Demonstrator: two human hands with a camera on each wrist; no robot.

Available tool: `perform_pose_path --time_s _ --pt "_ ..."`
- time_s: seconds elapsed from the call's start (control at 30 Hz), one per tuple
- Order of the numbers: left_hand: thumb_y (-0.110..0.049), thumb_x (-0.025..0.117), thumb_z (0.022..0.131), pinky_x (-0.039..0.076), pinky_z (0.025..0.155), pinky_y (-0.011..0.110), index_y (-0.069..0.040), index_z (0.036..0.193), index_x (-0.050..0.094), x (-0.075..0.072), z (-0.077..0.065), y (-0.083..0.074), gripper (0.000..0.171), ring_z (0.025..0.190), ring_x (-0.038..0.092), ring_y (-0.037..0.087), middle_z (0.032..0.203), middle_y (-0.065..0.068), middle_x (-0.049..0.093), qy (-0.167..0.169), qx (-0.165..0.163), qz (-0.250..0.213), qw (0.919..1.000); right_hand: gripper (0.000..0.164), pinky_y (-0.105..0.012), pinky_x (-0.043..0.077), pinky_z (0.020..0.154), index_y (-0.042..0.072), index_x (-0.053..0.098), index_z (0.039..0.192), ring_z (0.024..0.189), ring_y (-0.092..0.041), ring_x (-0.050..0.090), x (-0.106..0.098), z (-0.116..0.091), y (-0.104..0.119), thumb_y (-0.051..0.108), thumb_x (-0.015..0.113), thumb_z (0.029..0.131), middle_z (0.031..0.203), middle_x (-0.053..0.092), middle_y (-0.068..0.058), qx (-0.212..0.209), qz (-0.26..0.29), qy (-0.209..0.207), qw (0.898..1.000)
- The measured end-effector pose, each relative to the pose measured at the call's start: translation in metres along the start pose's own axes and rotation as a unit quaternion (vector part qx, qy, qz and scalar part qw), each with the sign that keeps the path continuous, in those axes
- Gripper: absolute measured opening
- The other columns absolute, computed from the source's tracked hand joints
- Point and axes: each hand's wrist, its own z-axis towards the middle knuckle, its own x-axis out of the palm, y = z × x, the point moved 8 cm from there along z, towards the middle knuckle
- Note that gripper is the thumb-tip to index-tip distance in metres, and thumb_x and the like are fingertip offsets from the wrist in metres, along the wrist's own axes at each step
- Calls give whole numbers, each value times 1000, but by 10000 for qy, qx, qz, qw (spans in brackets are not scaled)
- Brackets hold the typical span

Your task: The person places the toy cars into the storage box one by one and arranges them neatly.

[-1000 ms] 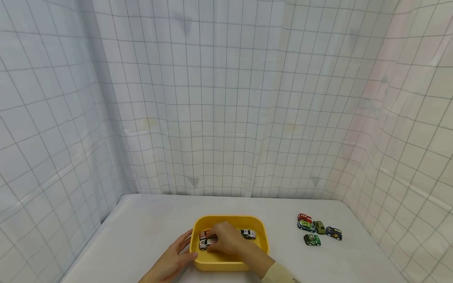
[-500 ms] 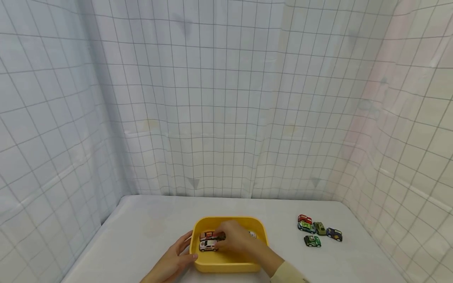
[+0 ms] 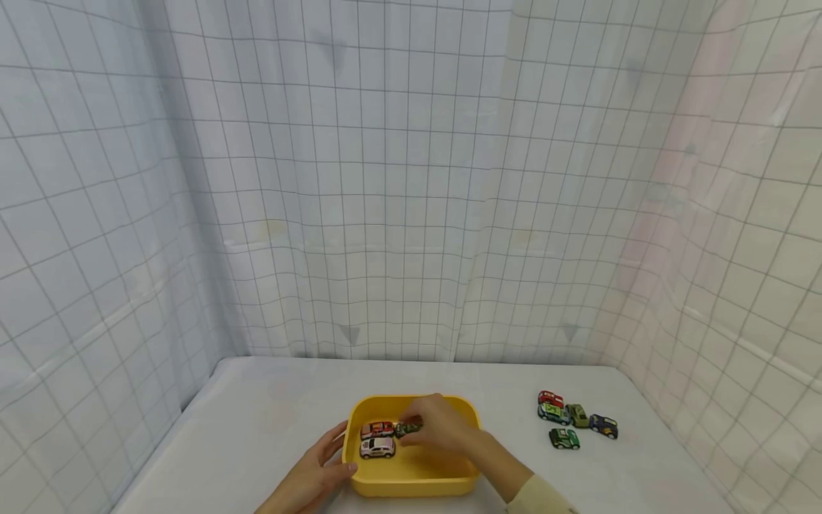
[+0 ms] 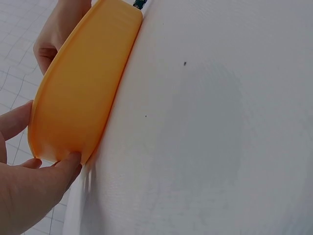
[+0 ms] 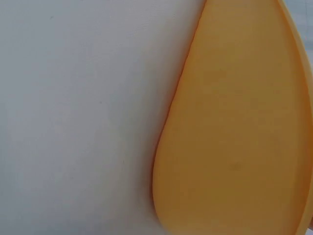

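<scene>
My left hand (image 3: 315, 467) rests against the left end of a yellow plastic tray (image 3: 414, 487), thumb by the near corner and fingers along the outer wall (image 4: 78, 93). Inside the tray, a red toy car (image 3: 377, 430) lies behind a white toy car (image 3: 377, 447). To the right of the red one sits a camouflage-green toy car (image 3: 407, 429). My right hand (image 3: 443, 428) reaches in over the tray and pinches this green car between thumb and fingers. The hand covers the tray's right part. In the right wrist view, only the tray's outer wall (image 5: 234, 117) fills the right side.
Several toy cars lie on the white table at the right: a red one (image 3: 550, 398), a green-and-blue one (image 3: 554, 412), an olive one (image 3: 577, 415), a dark blue one (image 3: 604, 426) and a green one (image 3: 564, 438). Grid-patterned white curtains (image 3: 398, 214) surround the table.
My right hand has moved right from beside the white and red cars, uncovering them and the camouflage car. It now hides the white-and-green car seen earlier. My left hand stays at the tray's end.
</scene>
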Motion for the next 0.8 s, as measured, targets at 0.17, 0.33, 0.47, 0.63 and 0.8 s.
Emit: perform_pose_path --time_s 0.17,0.33,0.47,0.63,0.8 --pt "3 67 96 40 113 52 5 163 2 1 -3 -2 93 148 3 58 162 41 -3 55 59 -51 10000 35 -20 56 81 3 78 116 94 -9 68 -13 -10 -4 21 87 86 105 75 2 103 5 -109 9999" --pt "2 68 96 42 111 51 5 163 3 3 -5 -3 93 147 4 59 161 42 -2 54 93 -23 9999 36 -21 56 80 2 78 114 91 -9 67 -27 -18 -8 21 88 85 103 74 0 84 -122 -309 9994" --pt "4 68 96 42 112 51 4 163 4 5 -5 -3 93 148 6 57 162 40 -1 -30 33 -57 10000 35 -21 57 79 1 78 113 90 -8 66 -37 -24 -11 20 88 85 102 75 -1 25 -175 -429 9989" --pt "6 68 94 38 114 54 1 164 7 4 -4 -3 94 150 7 55 163 38 -2 -227 -39 -141 9996 33 -26 58 81 -2 77 113 92 -19 69 -48 -31 -14 18 85 88 103 75 -8 -13 -116 -573 9983" --pt "8 67 93 38 114 55 2 164 7 3 -4 -2 92 149 7 55 163 39 -2 -315 -58 -146 9994 32 -27 58 80 1 78 113 90 -13 66 -53 -40 -23 21 85 88 101 75 -3 210 -188 -612 9977"
